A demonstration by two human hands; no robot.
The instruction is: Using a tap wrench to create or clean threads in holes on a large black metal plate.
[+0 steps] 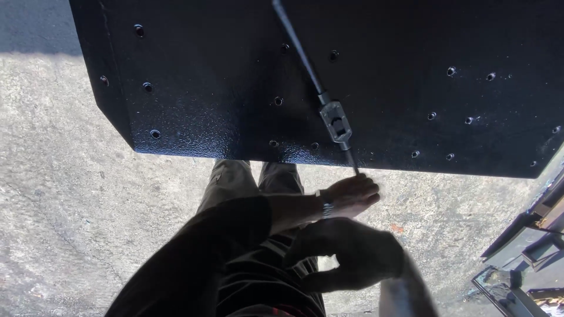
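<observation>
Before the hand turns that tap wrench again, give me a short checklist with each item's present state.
1. Left hand gripping the near handle end of the tap wrench: ok.
2. Wrench body sitting over the black panel, near its front edge: ok.
3. Tap seated in a hole-type opening: cannot tell, hidden under the wrench.
4. Right hand clear of the wrench: ok, it hangs lower, in shadow.
5. Right hand empty: cannot tell.

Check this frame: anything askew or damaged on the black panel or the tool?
Nothing stands out. The black panel shows an even coat and clean holes. The tap wrench lies slanted across it, its near handle tip at the left hand. The right hand hangs lower, in shadow.
</observation>
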